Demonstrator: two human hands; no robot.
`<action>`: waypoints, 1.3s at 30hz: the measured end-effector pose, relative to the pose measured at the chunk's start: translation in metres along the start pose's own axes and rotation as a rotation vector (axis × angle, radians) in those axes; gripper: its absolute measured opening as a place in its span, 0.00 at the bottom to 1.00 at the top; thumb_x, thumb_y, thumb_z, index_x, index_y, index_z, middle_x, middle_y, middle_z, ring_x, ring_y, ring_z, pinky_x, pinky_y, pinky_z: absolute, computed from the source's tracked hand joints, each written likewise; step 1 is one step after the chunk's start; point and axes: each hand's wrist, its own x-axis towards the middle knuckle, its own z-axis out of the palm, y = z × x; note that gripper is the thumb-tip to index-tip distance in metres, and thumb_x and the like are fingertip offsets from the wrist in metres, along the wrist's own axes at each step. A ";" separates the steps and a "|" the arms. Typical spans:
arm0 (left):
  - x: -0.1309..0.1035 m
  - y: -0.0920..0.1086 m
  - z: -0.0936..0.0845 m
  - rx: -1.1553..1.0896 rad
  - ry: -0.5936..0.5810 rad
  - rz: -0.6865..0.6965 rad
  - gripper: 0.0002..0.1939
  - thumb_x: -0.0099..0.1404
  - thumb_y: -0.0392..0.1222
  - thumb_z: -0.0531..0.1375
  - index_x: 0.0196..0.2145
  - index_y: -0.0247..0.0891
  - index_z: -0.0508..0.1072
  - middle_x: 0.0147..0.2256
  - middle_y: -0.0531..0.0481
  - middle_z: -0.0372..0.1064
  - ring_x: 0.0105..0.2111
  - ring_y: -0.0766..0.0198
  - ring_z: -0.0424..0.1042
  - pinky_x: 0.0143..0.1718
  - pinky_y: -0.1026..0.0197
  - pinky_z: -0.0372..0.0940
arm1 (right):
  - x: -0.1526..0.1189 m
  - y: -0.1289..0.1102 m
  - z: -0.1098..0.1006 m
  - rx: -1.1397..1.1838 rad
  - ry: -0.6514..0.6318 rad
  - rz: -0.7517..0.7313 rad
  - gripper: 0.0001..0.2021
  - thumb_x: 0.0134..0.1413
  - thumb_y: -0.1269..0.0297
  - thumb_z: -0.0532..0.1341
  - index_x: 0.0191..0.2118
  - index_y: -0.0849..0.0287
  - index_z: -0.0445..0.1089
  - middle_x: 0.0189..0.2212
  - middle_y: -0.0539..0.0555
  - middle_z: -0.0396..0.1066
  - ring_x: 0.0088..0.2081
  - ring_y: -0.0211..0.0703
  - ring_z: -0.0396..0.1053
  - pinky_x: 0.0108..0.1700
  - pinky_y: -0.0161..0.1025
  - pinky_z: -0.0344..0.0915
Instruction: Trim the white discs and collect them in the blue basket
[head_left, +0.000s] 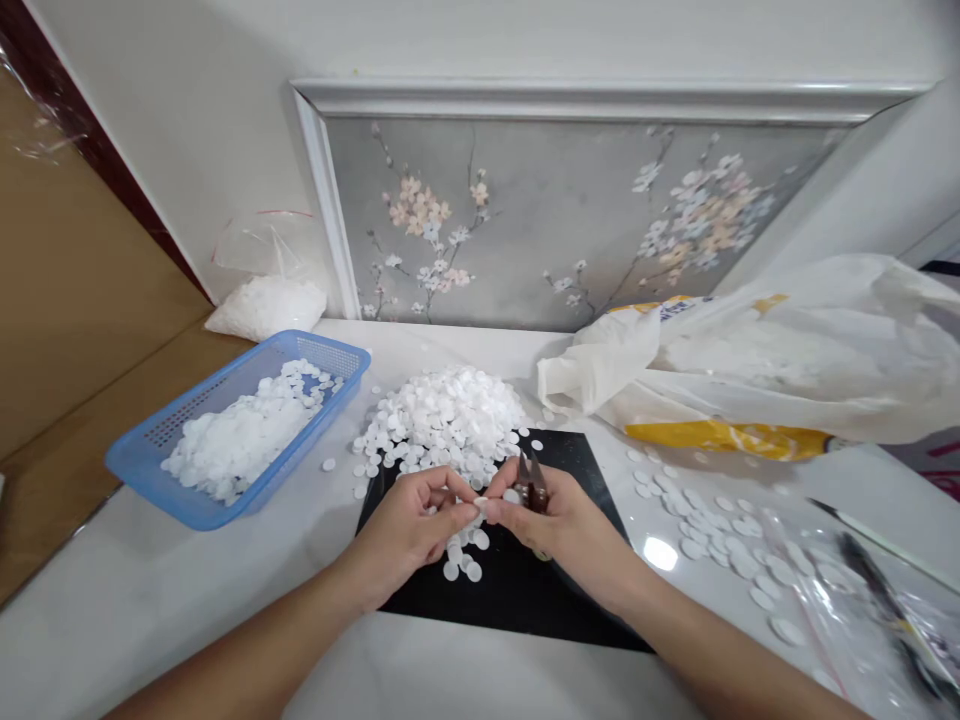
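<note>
My left hand [420, 525] and my right hand [559, 515] meet over a black mat [495, 590], their fingertips pinching one small white disc [481, 504] between them. A pair of small snips [533, 485] with pointed blades also rests in my right hand, its tips pointing away from me. Another white disc shows by the right fingers. Just beyond my hands rises a large heap of white discs [450, 415], and several loose discs [465, 565] lie on the mat below my fingertips.
A blue basket [202, 515] holding white discs stands left, with a clear bag [270, 300] of white pieces behind. At right are a large white plastic bag [750, 370], scattered discs [712, 530], a pointed tool [885, 540] and clear bags. A framed flower picture [510, 220] stands behind.
</note>
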 end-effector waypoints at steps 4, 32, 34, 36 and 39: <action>-0.002 0.005 0.000 -0.110 -0.007 -0.053 0.14 0.62 0.52 0.57 0.30 0.37 0.69 0.12 0.63 0.48 0.12 0.76 0.42 0.14 0.69 0.38 | 0.002 -0.001 -0.001 0.276 -0.052 0.077 0.10 0.51 0.62 0.61 0.27 0.58 0.59 0.23 0.47 0.66 0.17 0.28 0.46 0.20 0.32 0.40; -0.006 0.011 -0.008 0.751 -0.025 0.072 0.14 0.62 0.48 0.53 0.27 0.39 0.73 0.18 0.58 0.56 0.21 0.69 0.54 0.23 0.66 0.47 | -0.001 0.003 0.000 -0.288 -0.011 0.115 0.08 0.46 0.61 0.63 0.26 0.59 0.67 0.19 0.44 0.58 0.21 0.32 0.51 0.23 0.32 0.48; -0.006 0.011 -0.008 0.671 -0.039 0.067 0.15 0.62 0.49 0.52 0.27 0.38 0.73 0.19 0.57 0.56 0.21 0.69 0.54 0.23 0.66 0.48 | 0.000 0.002 -0.001 -0.175 -0.015 0.166 0.10 0.47 0.57 0.63 0.27 0.59 0.68 0.18 0.44 0.59 0.19 0.30 0.48 0.21 0.32 0.45; -0.006 0.011 -0.009 0.585 -0.053 0.046 0.17 0.63 0.50 0.52 0.28 0.37 0.73 0.19 0.57 0.54 0.21 0.69 0.52 0.23 0.66 0.48 | 0.001 0.002 -0.002 -0.067 -0.015 0.203 0.13 0.47 0.54 0.63 0.28 0.60 0.68 0.19 0.45 0.61 0.17 0.29 0.46 0.19 0.32 0.42; -0.005 0.012 -0.010 0.505 -0.058 0.002 0.17 0.62 0.51 0.52 0.30 0.37 0.74 0.19 0.58 0.51 0.20 0.70 0.50 0.23 0.66 0.48 | 0.002 0.003 -0.003 0.030 -0.021 0.196 0.15 0.47 0.53 0.64 0.27 0.61 0.68 0.20 0.48 0.64 0.17 0.28 0.46 0.19 0.32 0.40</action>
